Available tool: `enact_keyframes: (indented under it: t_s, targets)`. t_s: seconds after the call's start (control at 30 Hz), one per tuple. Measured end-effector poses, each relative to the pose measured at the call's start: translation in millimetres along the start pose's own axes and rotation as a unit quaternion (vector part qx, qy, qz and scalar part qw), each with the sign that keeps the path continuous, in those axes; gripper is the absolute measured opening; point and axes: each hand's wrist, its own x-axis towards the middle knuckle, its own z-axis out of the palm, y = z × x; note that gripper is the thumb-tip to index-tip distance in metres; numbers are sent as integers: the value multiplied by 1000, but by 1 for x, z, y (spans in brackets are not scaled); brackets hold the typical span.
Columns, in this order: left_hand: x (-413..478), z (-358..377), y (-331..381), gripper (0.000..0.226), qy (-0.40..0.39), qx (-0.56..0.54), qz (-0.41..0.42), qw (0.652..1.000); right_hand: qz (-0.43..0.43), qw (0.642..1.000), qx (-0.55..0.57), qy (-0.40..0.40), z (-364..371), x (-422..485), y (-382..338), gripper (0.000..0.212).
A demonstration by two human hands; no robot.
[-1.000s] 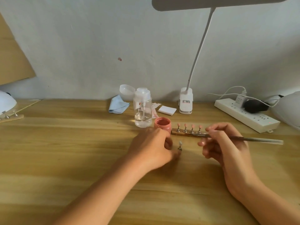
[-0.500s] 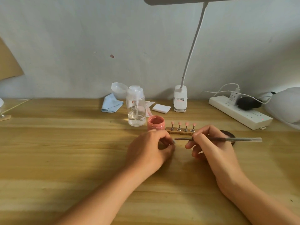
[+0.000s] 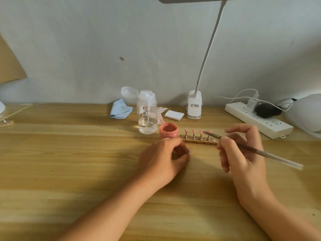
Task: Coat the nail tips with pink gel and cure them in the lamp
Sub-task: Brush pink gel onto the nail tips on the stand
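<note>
An open jar of pink gel [image 3: 168,132] stands on the wooden table [image 3: 69,153]. Right of the jar lies a wooden strip [image 3: 199,142] with several pink nail tips [image 3: 193,131] on small metal stands; a bare magnet spot shows at its right end. My right hand [image 3: 243,153] grips a long brush [image 3: 271,154], and the bristles reach the rightmost tip on the strip. My left hand [image 3: 163,159] lies on the table in front of the jar, fingers curled in; the loose nail stand seen earlier is hidden inside them.
Behind the jar are a clear pump bottle [image 3: 147,117], a blue cloth [image 3: 120,109], a white pad [image 3: 174,115] and a clip lamp's base [image 3: 194,106]. A power strip [image 3: 257,121] and a white domed object [image 3: 307,112] sit at the right.
My left hand curled round the loose nail stand, which is now out of sight. The brush tip rose from beside my left hand to the rightmost tip on the strip.
</note>
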Motion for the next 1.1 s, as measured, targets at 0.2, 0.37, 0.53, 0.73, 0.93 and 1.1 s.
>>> enact_keyframes:
  t_s: [0.2, 0.37, 0.53, 0.73, 0.93, 1.1]
  targets:
    - [2, -2, -1, 17, -10, -21, -22, 999, -24, 999, -33, -35, 4, -4, -19, 17]
    - [4, -1, -4, 17, -12, -34, -28, 999, 13, 988, -93, -118, 28, 14, -41, 16]
    - [6, 1, -7, 7, -13, -49, -47, 998, 65, 941, -289, -167, 58, 63, -29, 3]
    - [6, 4, -11, 9, -10, -66, -40, 997, 68, 902, -389, -177, 72, 79, -10, 9]
    - [7, 3, -12, 21, -4, -87, -35, 996, 88, 980, -149, -98, 46, 59, -19, 13]
    - [7, 0, -8, 15, -24, -57, -38, 997, 181, 980, 38, -70, 5, 15, -14, 19]
